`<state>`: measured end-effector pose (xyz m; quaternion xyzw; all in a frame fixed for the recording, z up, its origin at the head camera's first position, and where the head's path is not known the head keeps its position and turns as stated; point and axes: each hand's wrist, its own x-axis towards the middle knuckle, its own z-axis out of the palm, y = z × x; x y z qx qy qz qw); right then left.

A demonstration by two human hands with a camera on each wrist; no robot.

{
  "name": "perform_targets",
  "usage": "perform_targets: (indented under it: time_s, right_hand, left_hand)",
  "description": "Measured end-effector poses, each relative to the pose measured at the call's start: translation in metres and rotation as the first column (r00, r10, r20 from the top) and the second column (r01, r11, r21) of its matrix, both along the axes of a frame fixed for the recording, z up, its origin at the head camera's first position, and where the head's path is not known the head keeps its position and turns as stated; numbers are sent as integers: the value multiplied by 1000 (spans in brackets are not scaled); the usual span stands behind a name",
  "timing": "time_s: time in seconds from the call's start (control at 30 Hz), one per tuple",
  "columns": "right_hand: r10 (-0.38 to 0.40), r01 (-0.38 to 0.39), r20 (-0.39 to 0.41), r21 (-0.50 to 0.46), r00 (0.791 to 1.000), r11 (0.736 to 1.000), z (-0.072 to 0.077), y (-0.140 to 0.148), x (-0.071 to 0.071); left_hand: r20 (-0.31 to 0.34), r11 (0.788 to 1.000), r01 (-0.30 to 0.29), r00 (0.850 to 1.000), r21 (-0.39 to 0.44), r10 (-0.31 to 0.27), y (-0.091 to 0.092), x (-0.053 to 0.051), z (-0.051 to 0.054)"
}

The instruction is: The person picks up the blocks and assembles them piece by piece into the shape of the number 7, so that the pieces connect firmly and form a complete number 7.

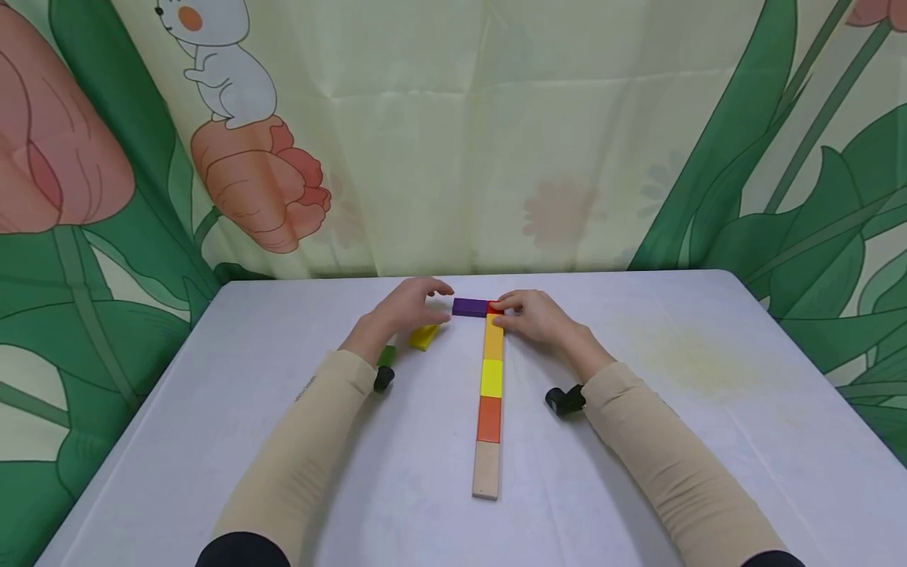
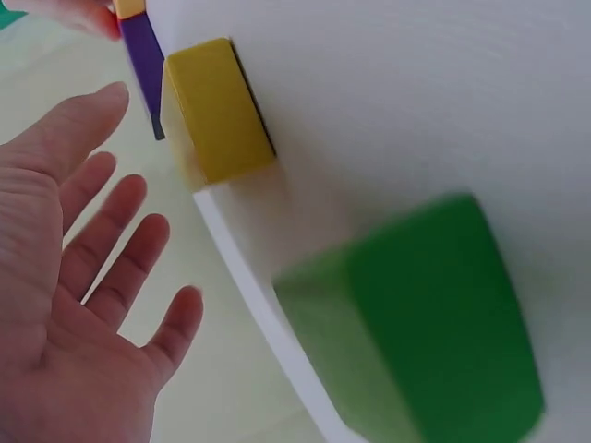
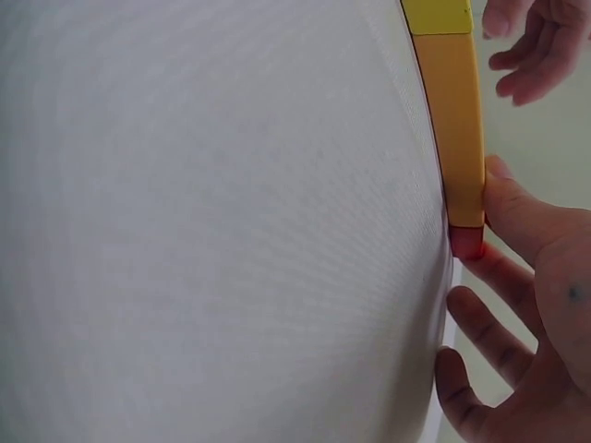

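Note:
My right hand (image 1: 534,316) pinches a small red block (image 3: 467,242) at the far end of a straight row, its thumb lying by the neighbouring orange block (image 1: 494,339). Towards me the row continues with a yellow block (image 1: 492,378), a red-orange block (image 1: 489,419) and a plain wooden block (image 1: 486,470). A purple block (image 1: 469,308) extends left from the red one, at a right angle to the row. My left hand (image 1: 414,305) holds nothing; its fingers are spread near the purple block's left end, above a loose darker yellow block (image 1: 423,339).
A green block (image 2: 443,323) lies beneath my left wrist, partly hidden in the head view. The white cloth-covered table (image 1: 638,354) ends at its far edge just beyond the purple block. Behind it hangs a printed curtain (image 1: 453,157).

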<state>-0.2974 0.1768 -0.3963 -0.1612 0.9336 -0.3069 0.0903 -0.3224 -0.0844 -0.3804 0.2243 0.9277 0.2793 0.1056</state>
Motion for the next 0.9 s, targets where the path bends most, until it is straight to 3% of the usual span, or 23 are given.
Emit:
perform_targets:
  time_s: [0.67, 0.9]
  right_hand:
    - [13, -13, -24, 2, 1000, 1000, 1, 2, 2]
    - [29, -29, -32, -9, 999, 1000, 2, 2, 4]
  left_hand:
    - [-21, 998, 65, 998, -28, -65, -32, 20, -3]
    - [-10, 998, 53, 999, -32, -53, -34, 26, -5]
